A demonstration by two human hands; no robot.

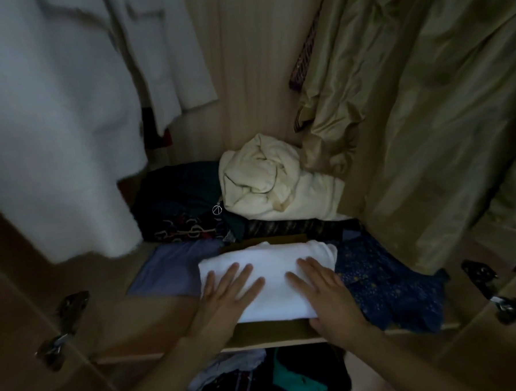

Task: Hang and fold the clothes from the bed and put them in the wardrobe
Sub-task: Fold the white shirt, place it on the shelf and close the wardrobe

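Pressing flat on folded white garment [269, 272] on wardrobe shelf [156, 335]: left hand [226, 295], right hand [324, 293], fingers spread, ungripping.

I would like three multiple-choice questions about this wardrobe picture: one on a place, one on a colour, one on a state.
1. Where does the folded white cloth lie?
A. on the wardrobe shelf
B. on a hanger
C. on the floor

2. What colour is the crumpled garment at the back of the shelf?
A. red
B. cream
C. black

3. How are the left hand and right hand placed?
A. both clenched in fists
B. both flat, palms down on the cloth
C. one lifting a hanger

Answers:
1 A, the cloth rests on the shelf between a light blue piece and a dark blue patterned one.
2 B, its fabric is pale cream.
3 B, the fingers are spread on the white cloth.
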